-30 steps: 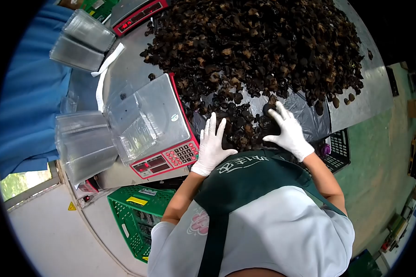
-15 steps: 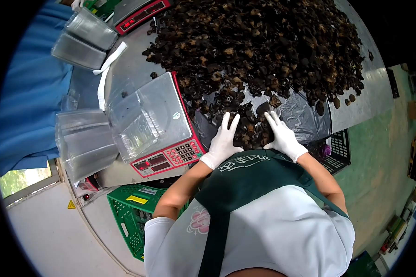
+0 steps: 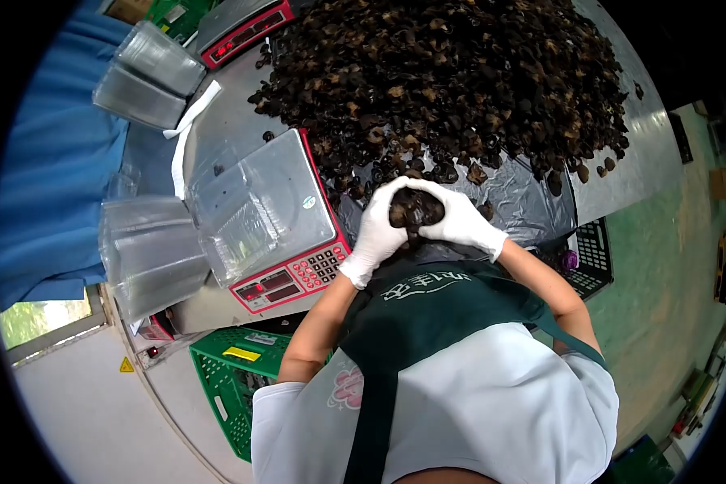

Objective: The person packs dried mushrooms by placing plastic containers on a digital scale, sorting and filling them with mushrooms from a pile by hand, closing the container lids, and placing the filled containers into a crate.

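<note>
We cup a dark clump (image 3: pixel 417 213) between our curled left hand (image 3: pixel 377 232) and right hand (image 3: pixel 462 218) (both white-gloved). We hold it between the large pile (image 3: pixel 460 81) and our apron (image 3: pixel 452 310).

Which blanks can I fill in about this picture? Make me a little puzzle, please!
The left hand and right hand wear ____ gloves.
The number of hands cupping the dark clump is ____.
The nearest scale has a ____ body.
The cloth at far left is ____.

Missing words: white; two; red; blue.
</note>
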The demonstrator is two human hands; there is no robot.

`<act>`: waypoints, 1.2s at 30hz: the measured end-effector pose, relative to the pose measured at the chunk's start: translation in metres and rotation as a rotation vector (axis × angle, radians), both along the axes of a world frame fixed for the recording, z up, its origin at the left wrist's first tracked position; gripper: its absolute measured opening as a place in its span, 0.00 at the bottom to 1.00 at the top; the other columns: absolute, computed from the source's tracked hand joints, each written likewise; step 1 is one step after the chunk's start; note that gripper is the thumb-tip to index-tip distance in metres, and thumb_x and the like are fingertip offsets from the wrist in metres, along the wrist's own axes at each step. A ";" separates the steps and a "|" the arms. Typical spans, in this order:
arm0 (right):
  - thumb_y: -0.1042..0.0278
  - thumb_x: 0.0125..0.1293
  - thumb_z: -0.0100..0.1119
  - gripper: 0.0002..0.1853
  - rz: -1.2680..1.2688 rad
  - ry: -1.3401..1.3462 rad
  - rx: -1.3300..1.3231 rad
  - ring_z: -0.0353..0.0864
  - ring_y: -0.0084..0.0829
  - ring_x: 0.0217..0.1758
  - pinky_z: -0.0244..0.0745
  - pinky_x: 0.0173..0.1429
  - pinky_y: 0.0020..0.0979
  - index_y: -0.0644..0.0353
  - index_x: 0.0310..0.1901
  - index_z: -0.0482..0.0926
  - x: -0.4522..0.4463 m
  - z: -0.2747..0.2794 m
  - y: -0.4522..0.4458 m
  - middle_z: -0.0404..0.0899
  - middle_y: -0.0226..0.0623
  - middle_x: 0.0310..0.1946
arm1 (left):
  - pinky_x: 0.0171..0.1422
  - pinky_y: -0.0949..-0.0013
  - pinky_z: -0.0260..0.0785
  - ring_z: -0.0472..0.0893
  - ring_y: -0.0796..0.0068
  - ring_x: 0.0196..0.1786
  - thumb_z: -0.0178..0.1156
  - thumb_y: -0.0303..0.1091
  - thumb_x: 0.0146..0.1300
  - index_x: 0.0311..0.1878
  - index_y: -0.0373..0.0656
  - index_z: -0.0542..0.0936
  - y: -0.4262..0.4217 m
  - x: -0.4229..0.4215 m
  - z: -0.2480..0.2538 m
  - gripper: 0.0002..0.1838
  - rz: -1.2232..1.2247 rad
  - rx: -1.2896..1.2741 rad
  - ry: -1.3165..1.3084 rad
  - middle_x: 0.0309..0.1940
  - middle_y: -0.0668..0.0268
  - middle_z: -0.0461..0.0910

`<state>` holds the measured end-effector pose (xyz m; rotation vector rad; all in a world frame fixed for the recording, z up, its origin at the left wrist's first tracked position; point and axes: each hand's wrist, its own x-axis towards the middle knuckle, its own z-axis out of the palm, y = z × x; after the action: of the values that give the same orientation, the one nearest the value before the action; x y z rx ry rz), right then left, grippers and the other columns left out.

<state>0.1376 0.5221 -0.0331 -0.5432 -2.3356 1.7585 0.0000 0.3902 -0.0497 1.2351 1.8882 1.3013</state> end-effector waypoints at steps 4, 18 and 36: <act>0.68 0.44 0.68 0.39 0.091 0.115 0.000 0.78 0.34 0.59 0.69 0.66 0.32 0.56 0.64 0.69 -0.045 0.034 0.004 0.78 0.42 0.56 | 0.66 0.65 0.67 0.75 0.64 0.60 0.64 0.17 0.38 0.60 0.44 0.73 -0.007 -0.030 0.057 0.38 0.112 -0.038 -0.168 0.57 0.61 0.75; 0.66 0.47 0.66 0.30 0.408 0.262 0.232 0.78 0.49 0.50 0.77 0.54 0.43 0.59 0.56 0.73 -0.241 0.079 -0.138 0.73 0.47 0.55 | 0.69 0.65 0.65 0.74 0.68 0.62 0.56 0.13 0.44 0.64 0.38 0.69 -0.189 -0.179 0.093 0.37 0.479 -0.011 0.002 0.60 0.60 0.73; 0.67 0.54 0.67 0.22 0.258 -0.315 0.925 0.78 0.41 0.49 0.79 0.50 0.38 0.51 0.53 0.80 -0.119 -0.047 0.078 0.83 0.36 0.45 | 0.69 0.63 0.64 0.75 0.60 0.63 0.56 0.21 0.60 0.51 0.39 0.81 -0.091 -0.101 0.094 0.16 0.565 0.040 0.580 0.59 0.55 0.76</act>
<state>0.0189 0.6001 -0.0802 -0.3684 -3.1563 0.4887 -0.1008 0.2992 0.0446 1.2353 2.7892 1.3388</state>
